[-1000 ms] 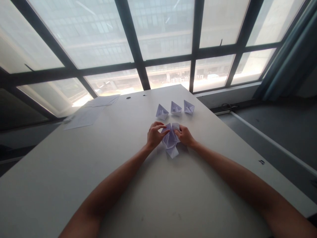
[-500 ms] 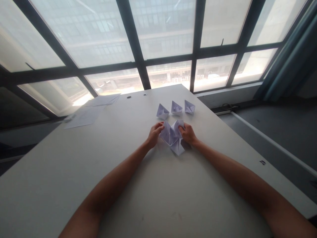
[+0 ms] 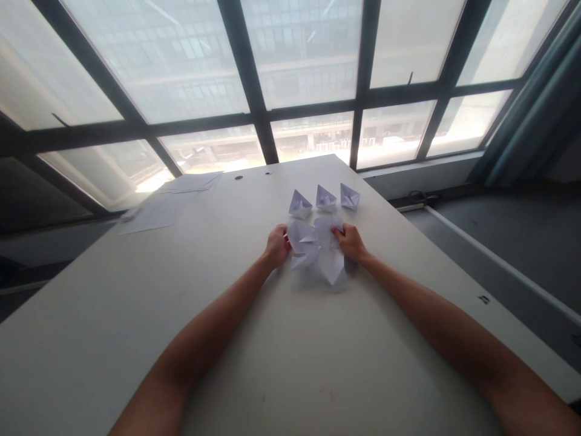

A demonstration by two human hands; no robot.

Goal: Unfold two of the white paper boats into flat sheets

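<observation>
Holding what, exactly, with that left hand (image 3: 276, 245) and right hand (image 3: 350, 243)?

— Looks like a big sheet of folded white paper (image 3: 318, 248), partly opened out. It sits right between the two hands, down on the table (image 3: 218, 315), with one pointed corner sticking out just below the grip.

— Nice. So what's the grip like, spread or pressed together?

— Pinching on both sides, from what I can see. The left fingers (image 3: 285, 241) are clamped on the left edge of the paper, and the right fingers (image 3: 339, 231) are bunched onto its upper right part. The hands sit close together with the paper between them. Can't tell exactly where each fingertip lands, since the folds hide some of that.

— What's around it?

— Three small paper boats (image 3: 326, 198) stand in a neat row just beyond the grip, near the folded sheet but not touching it. Well off to the left of the grip, some loose paper sheets (image 3: 157, 215) lie flat on the table. Past the far edge of the table there's a big window (image 3: 299, 54) with dark frames, and a blue-grey curtain (image 3: 531, 97) hangs way off to the right.
</observation>
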